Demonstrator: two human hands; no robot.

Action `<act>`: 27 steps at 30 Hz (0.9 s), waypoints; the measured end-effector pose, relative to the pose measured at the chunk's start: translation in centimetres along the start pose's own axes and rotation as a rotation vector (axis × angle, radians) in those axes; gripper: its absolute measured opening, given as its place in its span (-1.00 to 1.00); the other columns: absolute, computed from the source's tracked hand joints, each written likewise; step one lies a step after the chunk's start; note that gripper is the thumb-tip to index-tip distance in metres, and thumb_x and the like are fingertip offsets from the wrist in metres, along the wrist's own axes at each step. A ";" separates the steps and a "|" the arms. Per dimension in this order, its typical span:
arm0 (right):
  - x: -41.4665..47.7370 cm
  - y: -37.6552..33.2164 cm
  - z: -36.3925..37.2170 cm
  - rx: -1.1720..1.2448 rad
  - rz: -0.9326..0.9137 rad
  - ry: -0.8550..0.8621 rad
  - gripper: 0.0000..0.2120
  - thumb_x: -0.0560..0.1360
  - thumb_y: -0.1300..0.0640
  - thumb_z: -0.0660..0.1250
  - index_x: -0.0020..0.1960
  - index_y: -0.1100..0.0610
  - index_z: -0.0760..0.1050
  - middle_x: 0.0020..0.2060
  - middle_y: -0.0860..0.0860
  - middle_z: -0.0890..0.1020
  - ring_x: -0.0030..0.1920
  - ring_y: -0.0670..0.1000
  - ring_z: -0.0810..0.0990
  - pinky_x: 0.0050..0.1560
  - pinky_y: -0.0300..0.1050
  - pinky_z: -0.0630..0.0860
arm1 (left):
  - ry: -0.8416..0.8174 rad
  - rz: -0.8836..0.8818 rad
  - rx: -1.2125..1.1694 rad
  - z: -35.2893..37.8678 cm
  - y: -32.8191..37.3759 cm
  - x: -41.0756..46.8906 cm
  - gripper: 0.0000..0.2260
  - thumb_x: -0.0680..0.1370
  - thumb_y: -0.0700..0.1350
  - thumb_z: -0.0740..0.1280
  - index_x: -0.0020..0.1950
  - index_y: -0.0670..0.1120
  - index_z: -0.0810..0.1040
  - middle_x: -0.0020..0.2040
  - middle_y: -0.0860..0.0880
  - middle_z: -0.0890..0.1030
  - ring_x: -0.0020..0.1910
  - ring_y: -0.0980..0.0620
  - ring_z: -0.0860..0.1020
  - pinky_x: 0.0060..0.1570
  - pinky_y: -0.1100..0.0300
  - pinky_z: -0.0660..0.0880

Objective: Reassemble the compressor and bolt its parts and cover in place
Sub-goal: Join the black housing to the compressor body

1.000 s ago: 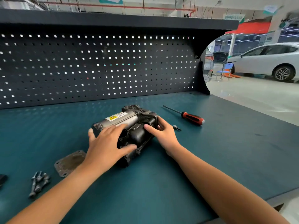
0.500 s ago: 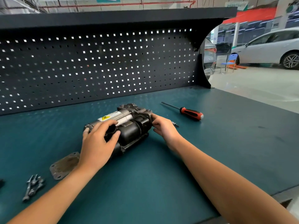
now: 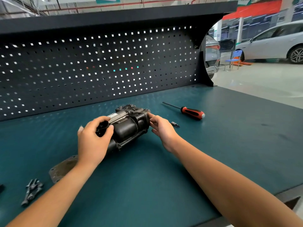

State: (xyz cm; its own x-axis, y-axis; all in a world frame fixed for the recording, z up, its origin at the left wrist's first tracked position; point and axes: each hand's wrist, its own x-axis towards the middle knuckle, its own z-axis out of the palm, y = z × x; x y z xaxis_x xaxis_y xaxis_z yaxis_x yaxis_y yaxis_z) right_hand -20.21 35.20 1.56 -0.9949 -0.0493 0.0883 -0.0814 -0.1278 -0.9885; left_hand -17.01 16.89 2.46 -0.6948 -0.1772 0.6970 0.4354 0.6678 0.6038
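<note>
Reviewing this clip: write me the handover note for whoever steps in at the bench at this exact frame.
Left hand grips the near end of the black and silver metal compressor lying on the teal bench mat. Right hand touches its far end with fingertips.
Flat grey metal cover plate lies loose at left, partly under the left forearm; dark steel bolts left of it.
Red and black screwdriver and small metal bit lie right of the compressor.
Done: cover not on, bolts unused. Left: fit cover, drive bolts.
</note>
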 end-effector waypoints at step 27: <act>-1.0 1.3 2.4 -0.289 -0.162 0.143 -0.28 0.34 0.02 0.52 0.44 0.06 0.33 0.26 -0.08 0.54 0.27 -0.14 0.47 0.32 -0.17 0.38 | -0.034 0.110 0.088 -0.2 -1.5 0.4 -0.89 0.45 -0.06 0.28 -0.06 -0.02 0.52 -0.07 0.12 0.54 -0.08 0.07 0.48 0.37 -0.21 0.03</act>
State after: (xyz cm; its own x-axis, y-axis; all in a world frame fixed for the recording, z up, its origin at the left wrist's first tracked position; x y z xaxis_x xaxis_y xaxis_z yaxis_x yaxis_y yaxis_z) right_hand -19.21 32.72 0.49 -0.9642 0.0905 0.2491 -0.2322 0.1641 -0.9587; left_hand -17.81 15.72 1.88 -0.6657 -0.0760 0.7424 0.4590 0.7427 0.4876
